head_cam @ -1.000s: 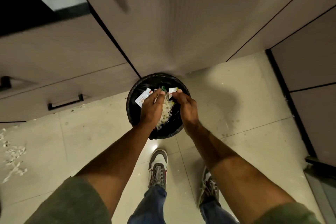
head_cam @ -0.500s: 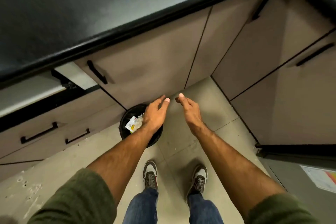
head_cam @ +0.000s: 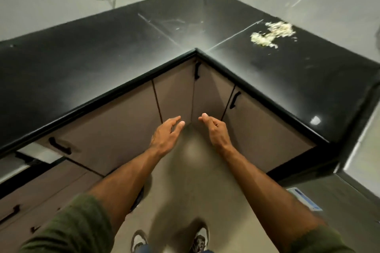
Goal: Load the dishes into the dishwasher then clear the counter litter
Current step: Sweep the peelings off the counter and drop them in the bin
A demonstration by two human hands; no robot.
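Note:
A pale heap of food scraps (head_cam: 272,34) lies on the black L-shaped counter (head_cam: 102,63), on its right-hand wing near the wall. My left hand (head_cam: 166,133) and my right hand (head_cam: 216,130) hang side by side in front of the inner corner of the cabinets, below the counter edge. Both hold nothing, with fingers loosely curled. The black bin (head_cam: 137,197) shows only as a dark sliver behind my left forearm.
Brown cabinet doors with black handles (head_cam: 59,146) run under the counter on both wings. A grey appliance front with a blue sticker (head_cam: 306,199) stands at the lower right. My two shoes (head_cam: 200,239) stand on the beige floor tiles.
My hands left the bin with nothing in them and rose. The view swung up from the floor and bin to the counter corner, bringing the scraps into sight.

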